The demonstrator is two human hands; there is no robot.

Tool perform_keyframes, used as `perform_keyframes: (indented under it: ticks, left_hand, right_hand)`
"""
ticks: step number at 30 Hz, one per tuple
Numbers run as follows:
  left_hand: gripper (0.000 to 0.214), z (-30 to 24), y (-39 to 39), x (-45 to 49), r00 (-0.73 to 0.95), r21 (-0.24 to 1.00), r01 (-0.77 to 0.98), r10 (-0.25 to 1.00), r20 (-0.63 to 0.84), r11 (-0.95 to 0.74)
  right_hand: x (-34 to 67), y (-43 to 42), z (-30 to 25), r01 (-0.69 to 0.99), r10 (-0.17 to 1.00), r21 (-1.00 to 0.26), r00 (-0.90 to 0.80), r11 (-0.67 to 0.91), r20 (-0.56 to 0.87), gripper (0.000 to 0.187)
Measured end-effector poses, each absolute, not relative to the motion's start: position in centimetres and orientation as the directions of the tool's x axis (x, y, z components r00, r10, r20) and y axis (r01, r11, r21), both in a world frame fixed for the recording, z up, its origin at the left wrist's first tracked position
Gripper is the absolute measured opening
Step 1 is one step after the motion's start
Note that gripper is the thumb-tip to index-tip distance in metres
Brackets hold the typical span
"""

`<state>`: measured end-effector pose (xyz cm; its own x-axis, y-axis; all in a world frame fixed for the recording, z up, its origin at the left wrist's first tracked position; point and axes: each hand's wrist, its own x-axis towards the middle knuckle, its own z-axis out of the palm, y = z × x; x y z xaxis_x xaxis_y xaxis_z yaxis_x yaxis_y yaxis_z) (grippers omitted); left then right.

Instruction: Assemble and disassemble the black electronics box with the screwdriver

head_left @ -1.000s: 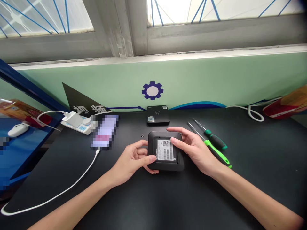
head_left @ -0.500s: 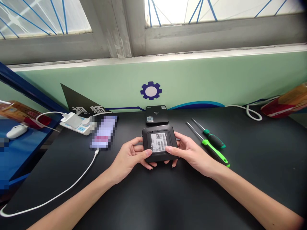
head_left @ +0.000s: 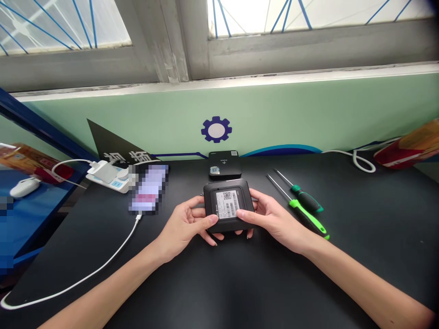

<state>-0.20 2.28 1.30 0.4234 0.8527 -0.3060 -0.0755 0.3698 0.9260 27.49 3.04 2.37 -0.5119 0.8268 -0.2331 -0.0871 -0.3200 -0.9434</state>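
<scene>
Between both hands I hold a square black set-top box [head_left: 211,196], its white barcode label facing up. My left hand [head_left: 188,219] grips the left side, thumb on the lower left edge and fingers curled beneath. On the other side, my right hand [head_left: 270,219] is closed round the box with its thumb on the label's lower right corner. The underside and some fingertips are hidden. Just beyond the held box, a second flat black box [head_left: 228,170] with a blue-and-white sticker lies by the wall.
Right of my hands lie a bright green and black screwdriver [head_left: 308,219] and a dark green one [head_left: 307,198]. At left are a blurred phone [head_left: 149,189], its white cable [head_left: 113,260] and a white power strip [head_left: 111,176]. A green wall [head_left: 154,109] bounds the table's back.
The held box has tipped very slightly, its far edge a touch lower in view. Both hands keep the same grip.
</scene>
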Motion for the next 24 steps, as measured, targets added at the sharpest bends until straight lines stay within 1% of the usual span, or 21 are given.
perform_keyframes:
  ticks: [9, 12, 16, 18, 24]
  left_hand:
    - [0.071, 1.51, 2.28, -0.16, 0.425, 0.929, -0.063, 0.852, -0.306, 0.365]
    - [0.073, 1.51, 2.30, -0.21, 0.423, 0.925, -0.059, 0.849, -0.318, 0.376]
    - [0.072, 1.56, 2.26, -0.21, 0.428, 0.920, -0.075, 0.846, -0.318, 0.384]
    - [0.075, 1.62, 2.19, -0.16, 0.435, 0.915, -0.089, 0.842, -0.319, 0.393]
    - [0.078, 1.82, 2.11, -0.08, 0.443, 0.904, -0.099, 0.832, -0.333, 0.415]
  right_hand:
    - [27.42, 3.02, 2.41, -0.081, 0.829, -0.945, -0.508, -0.318, -0.235, 0.063]
    - [27.43, 2.99, 2.41, -0.079, 0.829, -0.943, -0.504, -0.322, -0.241, 0.065]
    - [27.49, 2.95, 2.46, -0.081, 0.826, -0.939, -0.506, -0.334, -0.250, 0.064]
    - [27.47, 2.96, 2.48, -0.081, 0.826, -0.940, -0.507, -0.330, -0.246, 0.063]
    - [27.29, 3.03, 2.43, -0.064, 0.832, -0.945, -0.497, -0.320, -0.248, 0.066]
